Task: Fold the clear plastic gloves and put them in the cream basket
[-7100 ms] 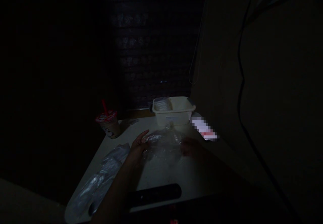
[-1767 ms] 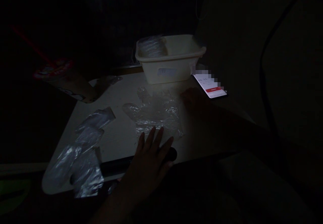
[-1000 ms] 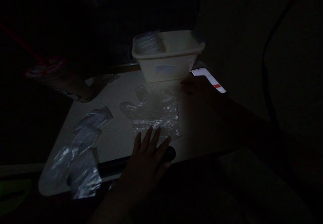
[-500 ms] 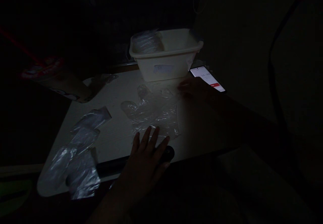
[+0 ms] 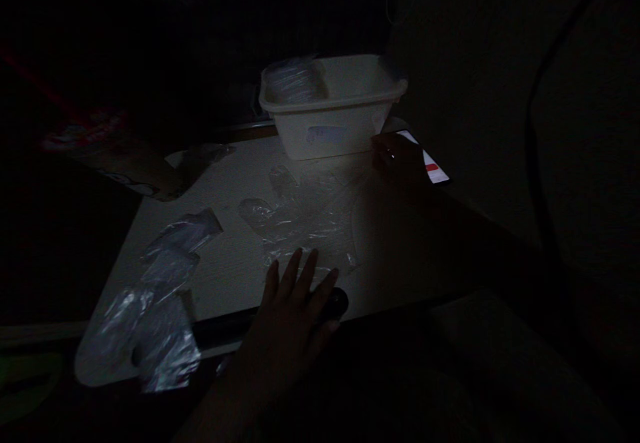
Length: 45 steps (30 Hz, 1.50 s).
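Note:
A clear disposable plastic glove (image 5: 310, 213) lies spread on the white table, its fingers pointing toward the tub. My left hand (image 5: 295, 303) rests flat with fingers spread, the fingertips on the glove's near edge. Beneath that hand runs a black rod-like thing (image 5: 225, 326) with a rounded end. At the glove's far right corner, my right hand (image 5: 405, 163) is closed in a pinch, and the plastic stretches toward it. The darkness hides most of its fingers. Several crumpled or folded clear plastic pieces (image 5: 170, 263) lie to the left.
A white tub (image 5: 330, 133) holding a stack of clear plastic stands at the back of the table (image 5: 235, 183). Behind my right hand lies a lit phone (image 5: 437, 173). At the left stands a cup (image 5: 135, 170) with a red straw. A dark cable hangs at right.
My right hand has moved right and slightly back, partly covering the phone. The glove's far right corner is drawn out toward it. My left hand stays in place.

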Motion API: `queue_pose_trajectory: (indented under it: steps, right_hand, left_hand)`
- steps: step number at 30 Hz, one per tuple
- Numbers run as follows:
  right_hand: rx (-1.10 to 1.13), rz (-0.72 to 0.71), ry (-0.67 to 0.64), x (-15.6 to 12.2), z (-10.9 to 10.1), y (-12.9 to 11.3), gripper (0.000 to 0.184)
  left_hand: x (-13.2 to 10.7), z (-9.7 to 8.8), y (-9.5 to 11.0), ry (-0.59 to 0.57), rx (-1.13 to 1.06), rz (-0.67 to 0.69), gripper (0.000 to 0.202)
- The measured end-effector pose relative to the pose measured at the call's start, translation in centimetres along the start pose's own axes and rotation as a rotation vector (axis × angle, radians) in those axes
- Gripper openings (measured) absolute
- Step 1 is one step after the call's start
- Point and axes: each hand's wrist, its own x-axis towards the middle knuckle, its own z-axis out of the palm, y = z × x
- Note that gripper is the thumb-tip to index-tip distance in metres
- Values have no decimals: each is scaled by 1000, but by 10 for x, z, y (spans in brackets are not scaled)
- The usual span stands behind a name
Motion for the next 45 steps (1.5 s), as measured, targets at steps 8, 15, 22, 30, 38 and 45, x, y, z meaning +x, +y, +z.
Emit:
queue_pose_trajectory:
  steps: [8, 15, 22, 30, 38, 45]
  right_hand:
    - [-345, -749, -557, -75, 12, -27, 52]
    - [-523, -526, -469, -35, 7, 21, 53]
    - [-468, -600, -450, -44, 10, -4, 51]
    - [-485, -652, -492, -42, 19, 3, 47]
    - [-606, -506, -396, -19, 15, 26, 50]
    - [-402, -663, -511, -43, 11, -12, 51]
  left_hand:
    - [1, -1, 1, -33, 28, -4, 53]
    - [0, -1, 1, -10, 25, -2, 53]
    - [0, 0, 2, -16, 21, -9, 53]
    - [-1, 0, 1, -9, 20, -2, 53]
    - [-6, 1, 6, 1, 45, -9, 57]
    - [1, -6, 14, 59, 74, -78, 61]
